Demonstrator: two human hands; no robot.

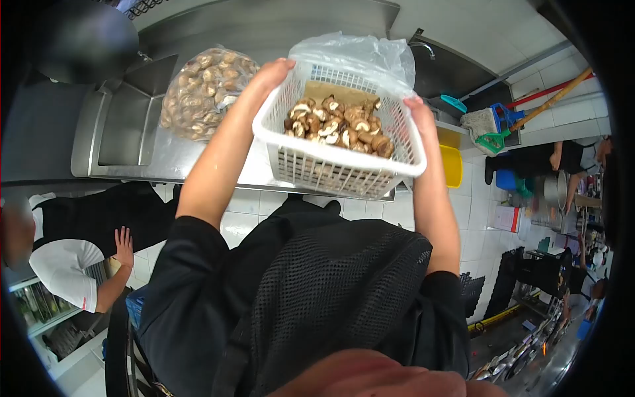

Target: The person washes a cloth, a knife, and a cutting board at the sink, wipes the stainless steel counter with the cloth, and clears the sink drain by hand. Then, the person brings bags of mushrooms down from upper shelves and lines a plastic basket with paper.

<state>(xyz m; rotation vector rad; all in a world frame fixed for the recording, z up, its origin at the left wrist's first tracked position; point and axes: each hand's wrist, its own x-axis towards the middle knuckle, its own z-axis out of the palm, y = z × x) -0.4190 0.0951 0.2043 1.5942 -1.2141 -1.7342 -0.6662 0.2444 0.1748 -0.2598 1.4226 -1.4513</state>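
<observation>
Both my hands hold a white plastic basket [311,153] with slatted sides, tilted a little toward me over the steel counter's front edge. Brown mushrooms [340,124], several with pale cut faces showing, lie inside on a piece of brown cardboard [337,91]. My left hand [272,74] grips the basket's far left corner, and my right hand [419,109] the right rim. A clear plastic bag [357,54] shows behind the far rim. Left of my left forearm, a large clear bag of whole mushrooms [206,92] rests on the counter.
A steel sink [126,129] is set into the counter at left, where a person in a white shirt [66,264] stands close by. To the right are a yellow bin [451,165], a mop [479,124] and brooms. Other people work around pans at far right.
</observation>
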